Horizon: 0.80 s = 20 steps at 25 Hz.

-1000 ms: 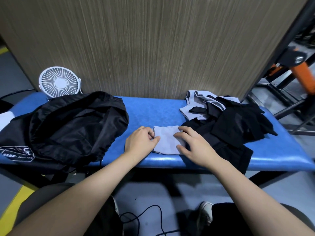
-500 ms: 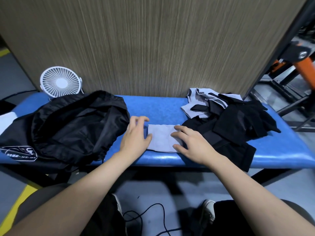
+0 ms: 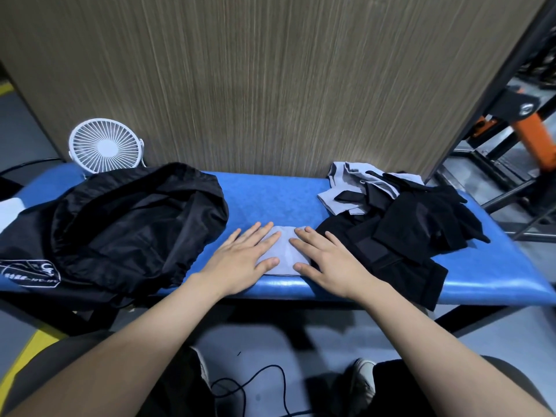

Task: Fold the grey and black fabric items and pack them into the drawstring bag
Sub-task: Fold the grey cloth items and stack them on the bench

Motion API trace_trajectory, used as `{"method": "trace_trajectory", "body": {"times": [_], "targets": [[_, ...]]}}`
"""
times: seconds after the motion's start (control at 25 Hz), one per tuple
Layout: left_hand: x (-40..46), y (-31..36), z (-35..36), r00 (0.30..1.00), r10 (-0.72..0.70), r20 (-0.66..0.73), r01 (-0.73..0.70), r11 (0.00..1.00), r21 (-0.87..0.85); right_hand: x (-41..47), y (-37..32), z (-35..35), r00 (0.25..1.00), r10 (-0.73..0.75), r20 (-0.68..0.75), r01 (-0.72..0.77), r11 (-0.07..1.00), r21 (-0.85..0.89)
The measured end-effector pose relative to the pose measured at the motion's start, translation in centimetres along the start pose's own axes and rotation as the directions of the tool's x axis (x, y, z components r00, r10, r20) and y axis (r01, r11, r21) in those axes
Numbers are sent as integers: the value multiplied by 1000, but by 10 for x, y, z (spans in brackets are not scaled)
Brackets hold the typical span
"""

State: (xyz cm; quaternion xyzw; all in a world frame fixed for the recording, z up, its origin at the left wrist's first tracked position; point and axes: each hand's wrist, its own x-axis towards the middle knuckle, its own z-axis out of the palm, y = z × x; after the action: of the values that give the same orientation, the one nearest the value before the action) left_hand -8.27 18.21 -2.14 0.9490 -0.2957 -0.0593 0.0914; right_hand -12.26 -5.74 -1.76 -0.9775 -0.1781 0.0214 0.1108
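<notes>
A small folded grey fabric piece lies near the front edge of the blue padded bench. My left hand presses flat on its left side with straight fingers. My right hand presses flat on its right side, its outer edge against a pile of black fabric items. More grey fabric lies at the back of that pile. The black drawstring bag lies crumpled on the bench's left part, with a white logo at its front left corner.
A white desk fan stands at the back left of the bench against a wood-grain panel. A metal frame with orange parts stands to the right. A black cable lies on the floor between my feet.
My left hand, earlier curled at the grey piece's left edge, now lies flat on it with fingers straight. My right hand flattened too. The grey piece looks narrower, covered from both sides.
</notes>
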Motion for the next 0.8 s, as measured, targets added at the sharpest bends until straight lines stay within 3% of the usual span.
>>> {"method": "trace_trajectory", "body": {"times": [0.36,0.48,0.6,0.72,0.8], "targets": [[-24,-34,-4,996,-63,-61,58,996,-67,29,-25,12,997,-78,-9,78,993,87],[-20,-25,-9,991,-34,-127,19,993,-115,28,-11,0,987,-86,-138,107,983,149],[-9,-11,-17,979,25,-203,-54,989,-137,32,28,-22,910,-10,-415,-13,999,-53],[8,2,-23,963,57,-264,-97,985,-140,40,65,-38,887,79,-455,-217,941,-258],[22,9,-23,955,69,-287,-107,987,-120,47,75,-36,891,48,-451,-218,917,-334]]}}
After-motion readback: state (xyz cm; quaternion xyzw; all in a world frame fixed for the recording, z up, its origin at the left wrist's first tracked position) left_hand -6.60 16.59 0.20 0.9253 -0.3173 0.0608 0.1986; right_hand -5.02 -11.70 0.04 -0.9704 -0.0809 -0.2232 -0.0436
